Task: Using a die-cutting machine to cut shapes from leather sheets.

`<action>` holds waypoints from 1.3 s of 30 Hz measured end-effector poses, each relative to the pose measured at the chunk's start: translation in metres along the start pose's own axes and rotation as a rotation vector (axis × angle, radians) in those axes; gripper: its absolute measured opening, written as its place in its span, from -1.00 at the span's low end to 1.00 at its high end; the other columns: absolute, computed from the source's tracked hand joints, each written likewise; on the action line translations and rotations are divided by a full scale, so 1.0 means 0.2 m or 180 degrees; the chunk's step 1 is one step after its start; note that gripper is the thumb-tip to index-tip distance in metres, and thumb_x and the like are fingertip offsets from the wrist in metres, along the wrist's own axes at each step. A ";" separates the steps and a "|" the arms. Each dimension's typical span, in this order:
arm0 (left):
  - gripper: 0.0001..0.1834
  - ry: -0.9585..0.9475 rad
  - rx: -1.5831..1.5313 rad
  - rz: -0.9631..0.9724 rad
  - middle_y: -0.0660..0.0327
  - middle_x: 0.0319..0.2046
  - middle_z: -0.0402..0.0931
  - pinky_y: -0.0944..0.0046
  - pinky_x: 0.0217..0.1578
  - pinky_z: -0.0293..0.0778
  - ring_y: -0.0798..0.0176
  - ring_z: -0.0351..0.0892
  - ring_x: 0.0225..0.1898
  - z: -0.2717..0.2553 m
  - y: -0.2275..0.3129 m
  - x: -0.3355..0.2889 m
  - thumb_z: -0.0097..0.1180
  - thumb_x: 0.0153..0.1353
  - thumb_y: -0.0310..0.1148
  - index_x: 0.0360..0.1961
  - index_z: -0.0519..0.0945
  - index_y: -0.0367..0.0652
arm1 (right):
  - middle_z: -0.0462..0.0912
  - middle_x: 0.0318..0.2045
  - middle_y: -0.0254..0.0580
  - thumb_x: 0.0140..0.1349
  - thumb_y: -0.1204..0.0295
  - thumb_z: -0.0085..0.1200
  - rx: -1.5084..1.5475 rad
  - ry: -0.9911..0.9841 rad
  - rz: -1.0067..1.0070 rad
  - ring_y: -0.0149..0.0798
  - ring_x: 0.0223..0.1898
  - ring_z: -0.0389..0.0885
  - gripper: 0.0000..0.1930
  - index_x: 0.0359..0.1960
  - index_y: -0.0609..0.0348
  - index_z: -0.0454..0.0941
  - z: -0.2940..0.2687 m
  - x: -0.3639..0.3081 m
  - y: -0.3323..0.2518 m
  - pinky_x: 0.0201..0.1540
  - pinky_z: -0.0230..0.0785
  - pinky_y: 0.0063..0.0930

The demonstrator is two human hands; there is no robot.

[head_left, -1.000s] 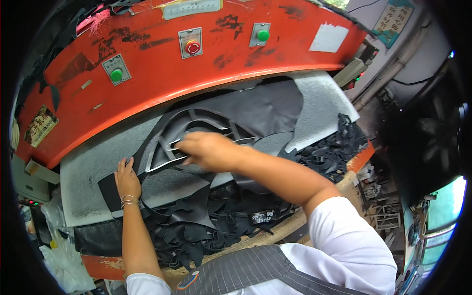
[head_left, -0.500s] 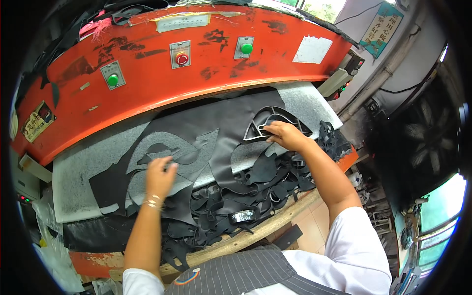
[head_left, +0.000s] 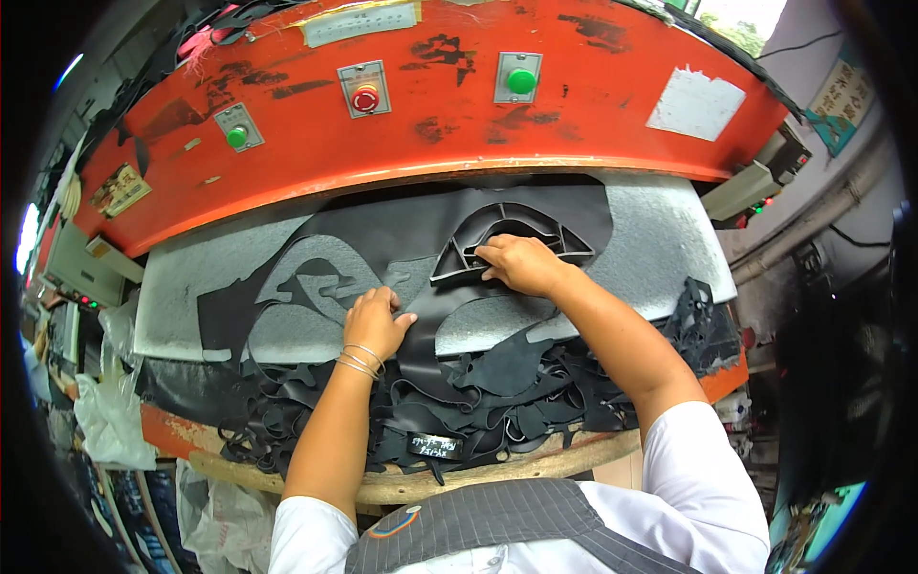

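Resting on the right part of the black sheet (head_left: 363, 220), the metal cutter (head_left: 459, 274) is gripped by the right hand (head_left: 521, 263). Its fingers are bent over the near side of the curved, ribbed frame, with the thumb lowered toward the bar; how tightly they are closed cannot be told, since the fingertips are partly hidden by the frame and by the hand itself.

By the left hand (head_left: 376, 320), nothing is seen to be held. Its fingers are loosely bent and kept close together, and the thumb is spread apart toward the right. The hand is placed palm down, over the near edge of an opening cut in the sheet; whether the material is pressed by the fingertips cannot be told. Two thin bracelets (head_left: 361, 360) are worn at that wrist.

Through the opening, the grey pad (head_left: 665, 249) is shown beneath. Dark scraps (head_left: 507, 402) are heaped along the near side, bordered by a wooden rail (head_left: 535, 469). Behind the sheet, buttons are mounted on a red machine (head_left: 430, 129).
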State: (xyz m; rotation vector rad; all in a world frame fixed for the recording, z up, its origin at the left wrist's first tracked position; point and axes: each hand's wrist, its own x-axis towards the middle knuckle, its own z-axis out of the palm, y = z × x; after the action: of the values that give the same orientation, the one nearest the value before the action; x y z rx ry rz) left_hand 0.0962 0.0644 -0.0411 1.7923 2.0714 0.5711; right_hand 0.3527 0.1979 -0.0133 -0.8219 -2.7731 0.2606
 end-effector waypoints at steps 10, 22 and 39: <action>-0.58 0.1301 -0.0529 -0.0027 -0.01 -0.09 0.56 0.04 0.05 0.37 -0.11 0.47 0.02 0.09 -0.14 0.09 0.25 0.09 -0.33 -0.03 0.48 -0.22 | 0.62 -0.21 0.00 0.10 0.33 0.21 0.0268 0.0228 0.0543 0.00 -0.05 0.60 -0.72 -0.21 0.24 0.57 0.18 0.42 -0.30 -0.08 0.51 -0.14; -0.59 0.1367 -0.0464 0.0179 -0.03 0.14 0.46 -0.03 0.29 0.12 -0.10 0.30 0.27 0.12 -0.24 0.23 0.21 0.11 -0.35 -0.01 0.46 -0.21 | 0.61 -0.19 -0.12 0.06 0.18 0.28 0.0465 0.1005 0.0479 -0.03 -0.02 0.53 -0.55 -0.02 0.07 0.59 0.20 0.43 -0.20 0.04 0.34 -0.18; -0.57 0.1403 -0.0350 0.0210 -0.01 0.19 0.42 -0.02 0.31 0.07 -0.06 0.25 0.31 0.15 -0.25 0.25 0.18 0.10 -0.33 0.02 0.46 -0.19 | 0.35 0.23 0.12 0.06 -0.02 0.28 -0.0334 0.0324 0.1482 0.09 0.28 0.25 -0.25 0.25 0.05 0.39 0.09 0.29 -0.21 0.28 0.08 -0.08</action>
State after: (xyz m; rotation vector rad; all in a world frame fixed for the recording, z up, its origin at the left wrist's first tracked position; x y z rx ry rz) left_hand 0.0613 0.1102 -0.0921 1.7985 2.2010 1.1648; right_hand 0.2796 0.1940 -0.0114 -1.4600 -2.4847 0.1463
